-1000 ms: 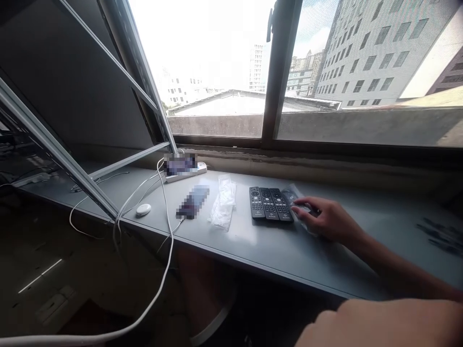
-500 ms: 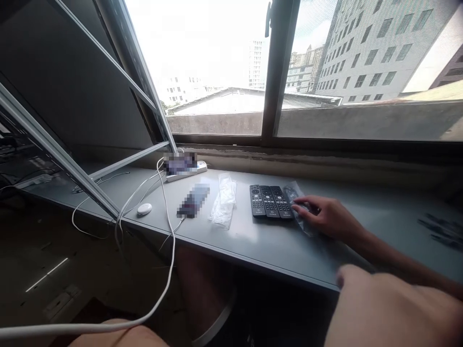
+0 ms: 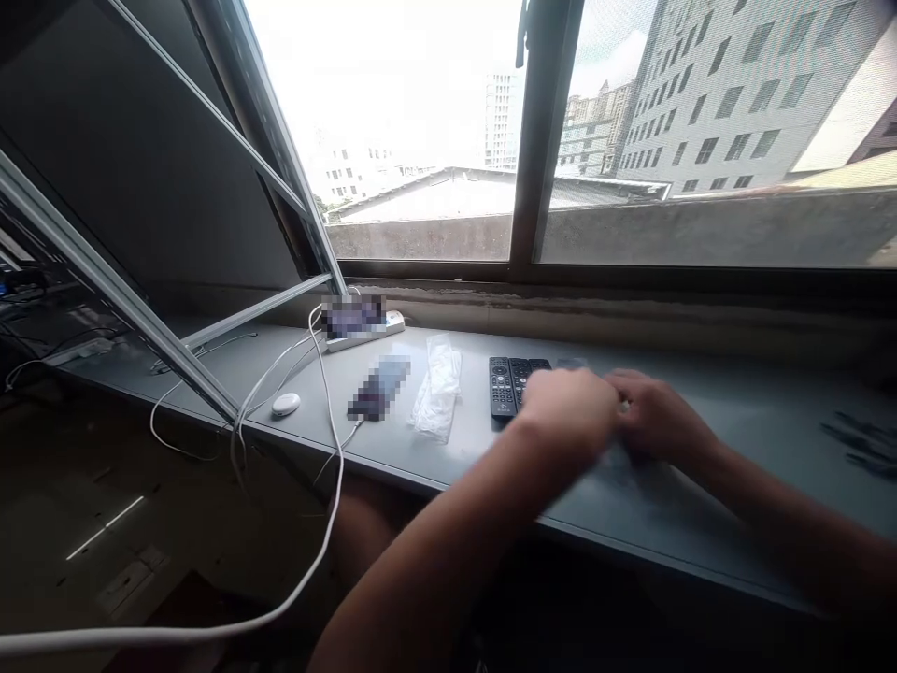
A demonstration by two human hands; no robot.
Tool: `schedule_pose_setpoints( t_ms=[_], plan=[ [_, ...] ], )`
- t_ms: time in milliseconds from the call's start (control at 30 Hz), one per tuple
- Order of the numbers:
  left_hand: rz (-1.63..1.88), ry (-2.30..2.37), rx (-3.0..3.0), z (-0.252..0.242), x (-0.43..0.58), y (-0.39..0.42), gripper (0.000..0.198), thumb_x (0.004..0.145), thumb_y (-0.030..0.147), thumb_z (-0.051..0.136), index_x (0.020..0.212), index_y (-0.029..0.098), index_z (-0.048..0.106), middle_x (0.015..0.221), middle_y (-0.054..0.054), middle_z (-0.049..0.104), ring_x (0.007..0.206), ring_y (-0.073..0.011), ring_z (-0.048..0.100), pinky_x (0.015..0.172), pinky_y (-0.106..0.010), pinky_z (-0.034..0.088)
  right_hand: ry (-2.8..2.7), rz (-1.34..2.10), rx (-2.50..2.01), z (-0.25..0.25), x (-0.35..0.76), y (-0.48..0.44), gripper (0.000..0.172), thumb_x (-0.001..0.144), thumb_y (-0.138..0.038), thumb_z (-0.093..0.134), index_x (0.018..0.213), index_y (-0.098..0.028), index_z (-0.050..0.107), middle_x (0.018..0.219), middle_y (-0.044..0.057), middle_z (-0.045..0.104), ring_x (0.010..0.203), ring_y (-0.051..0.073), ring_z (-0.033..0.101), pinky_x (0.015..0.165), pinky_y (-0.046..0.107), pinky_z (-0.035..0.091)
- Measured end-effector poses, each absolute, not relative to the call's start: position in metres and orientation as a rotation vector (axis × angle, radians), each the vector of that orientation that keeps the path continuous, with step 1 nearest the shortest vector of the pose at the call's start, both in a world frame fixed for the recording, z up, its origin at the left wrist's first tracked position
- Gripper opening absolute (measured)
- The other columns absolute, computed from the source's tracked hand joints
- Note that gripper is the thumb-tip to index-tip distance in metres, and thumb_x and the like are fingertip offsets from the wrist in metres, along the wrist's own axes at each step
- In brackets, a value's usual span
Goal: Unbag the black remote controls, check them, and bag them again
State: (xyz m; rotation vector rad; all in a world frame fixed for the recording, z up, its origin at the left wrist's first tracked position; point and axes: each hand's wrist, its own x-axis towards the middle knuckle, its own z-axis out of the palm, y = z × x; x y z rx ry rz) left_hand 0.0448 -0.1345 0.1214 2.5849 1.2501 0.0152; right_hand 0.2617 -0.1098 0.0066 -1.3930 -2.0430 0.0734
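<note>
My left hand (image 3: pixel 571 411) reaches across from below, closed, its back toward me; what its fingers hold is hidden. Right beside it, my right hand (image 3: pixel 655 411) is closed with curled fingers, at the clear plastic bag (image 3: pixel 571 362). Only parts of this bag show, behind and below the hands. Black remote controls (image 3: pixel 502 388) lie side by side to the left, partly covered by my left hand. Farther left, crumpled clear plastic bags (image 3: pixel 438 393) lie on the grey table (image 3: pixel 476 467).
A blurred-out phone (image 3: pixel 378 388) with a cable lies left of the bags. Behind it is a power strip (image 3: pixel 392 322). A white round object (image 3: pixel 286 404) and a white cable (image 3: pixel 336 495) are near the front edge. Dark thin items (image 3: pixel 861 439) lie far right. A metal frame (image 3: pixel 203 374) leans left.
My left hand has come up from the lower right to meet my right hand, now covering part of the remotes. My right hand's fingers have curled in and shifted slightly right.
</note>
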Motion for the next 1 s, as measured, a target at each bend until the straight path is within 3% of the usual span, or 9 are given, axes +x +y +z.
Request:
schedule_pose_setpoints(
  t_ms=[133,233,333,500,600,733,867,1000],
  plan=[
    [0.246,1.602,2.566,0.086,0.037,-0.049,0.030,0.107,0.014,0.062,0.117,0.017,0.090,0.117,-0.024,0.085,0.115,-0.0352,0.083,0.095,-0.040,0.062,-2.127,0.009,-1.238,0.002,0.255,-0.110,0.033,0.109,-0.052,0.068,0.116,-0.028,0.089,0.116,0.013,0.086,0.115,0.041,0.077,0.101,0.058,0.064],
    [0.479,1.766,2.498,0.064,0.036,-0.006,0.037,0.116,0.031,0.054,0.120,0.016,0.088,0.123,-0.023,0.084,0.116,-0.0334,0.083,0.097,-0.039,0.062,-2.211,0.074,-1.065,-0.003,0.249,-0.112,0.032,0.109,-0.047,0.072,0.132,-0.030,0.087,0.137,0.012,0.084,0.140,0.042,0.072,0.121,0.065,0.058],
    [0.623,1.865,2.423,0.044,0.035,0.017,0.044,0.119,0.036,0.046,0.123,0.015,0.085,0.125,-0.021,0.084,0.114,-0.0338,0.082,0.094,-0.040,0.062,-2.274,0.147,-0.998,-0.010,0.244,-0.113,0.039,0.110,-0.043,0.071,0.146,-0.032,0.082,0.154,0.011,0.079,0.155,0.042,0.064,0.130,0.068,0.052],
    [0.607,1.923,2.391,0.019,0.018,0.026,0.040,0.119,0.034,0.046,0.123,0.016,0.081,0.125,-0.018,0.082,0.117,-0.0301,0.078,0.099,-0.038,0.058,-2.311,0.214,-0.982,-0.016,0.241,-0.113,0.038,0.112,-0.041,0.070,0.146,-0.033,0.083,0.152,0.010,0.080,0.154,0.041,0.067,0.131,0.069,0.051],
    [0.643,2.035,2.324,0.013,0.002,0.026,0.038,0.119,0.029,0.044,0.132,0.019,0.078,0.137,-0.018,0.077,0.132,-0.0291,0.068,0.109,-0.037,0.054,-2.307,0.221,-0.981,-0.015,0.241,-0.113,0.035,0.111,-0.042,0.071,0.142,-0.034,0.085,0.149,0.010,0.082,0.149,0.040,0.071,0.128,0.068,0.056],
    [0.441,2.275,2.064,0.008,-0.015,0.025,0.039,0.114,0.022,0.047,0.137,0.017,0.079,0.151,-0.023,0.068,0.142,-0.0345,0.059,0.115,-0.043,0.049,-2.309,0.236,-0.987,-0.012,0.241,-0.114,0.034,0.112,-0.042,0.069,0.141,-0.033,0.085,0.150,0.010,0.081,0.146,0.039,0.072,0.126,0.066,0.058],
    [0.339,2.363,1.926,0.005,-0.023,0.025,0.045,0.110,0.017,0.046,0.138,0.015,0.080,0.158,-0.026,0.062,0.141,-0.0343,0.058,0.117,-0.043,0.044,-2.301,0.262,-1.002,-0.011,0.241,-0.114,0.035,0.112,-0.045,0.068,0.140,-0.031,0.085,0.150,0.012,0.081,0.144,0.039,0.073,0.124,0.065,0.060],
    [0.357,2.385,1.883,0.005,-0.023,0.026,0.047,0.112,0.024,0.046,0.148,0.013,0.075,0.168,-0.028,0.055,0.144,-0.0342,0.058,0.118,-0.042,0.044,-2.293,0.273,-1.014,-0.011,0.242,-0.114,0.034,0.112,-0.045,0.068,0.138,-0.032,0.085,0.150,0.012,0.081,0.143,0.039,0.074,0.123,0.065,0.060]
  ],
)
